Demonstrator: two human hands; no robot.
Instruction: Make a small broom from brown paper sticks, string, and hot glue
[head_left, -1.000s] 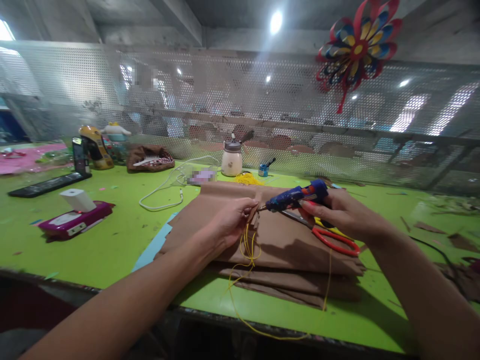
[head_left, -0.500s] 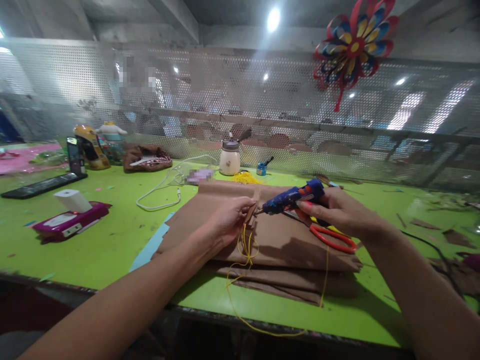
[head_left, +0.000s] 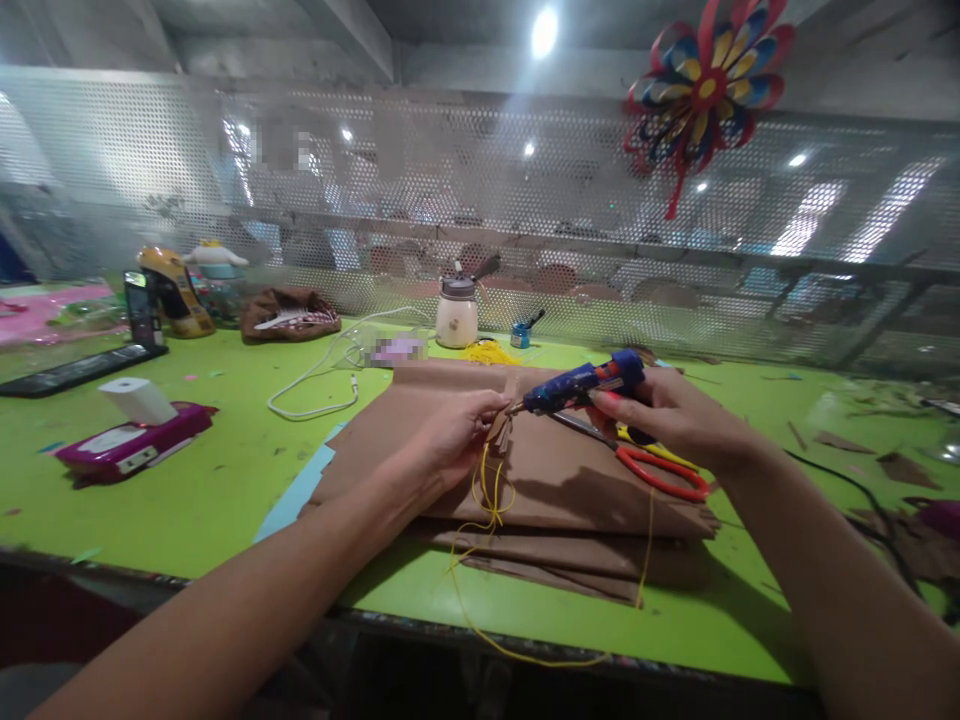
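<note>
On the left of the bench, a glossy purple power strip bears a boxy white charger, well apart from the handwork. At the middle, the left hand has its grip pinching a small folded paper piece by its upper end, above the stacked kraft paper; a fingertip straying toward the metal nozzle just beside it could be burnt, and a loosened pinch could let the layers skew. Thin, smooth yellow cord hangs in loops below and trails to the bench's front edge, where a sleeve or forearm could snag it and tug the piece askew. The kraft paper is matte, creased and ragged at its edges, so stray glue might stick sheets together. Further right, the blue plastic glue gun points leftward, the right hand's grip wrapped around it; whether the nozzle touches the piece, I cannot tell. Beneath lie scissors with rounded red and yellow handles, which a lowered wrist could knock.
</note>
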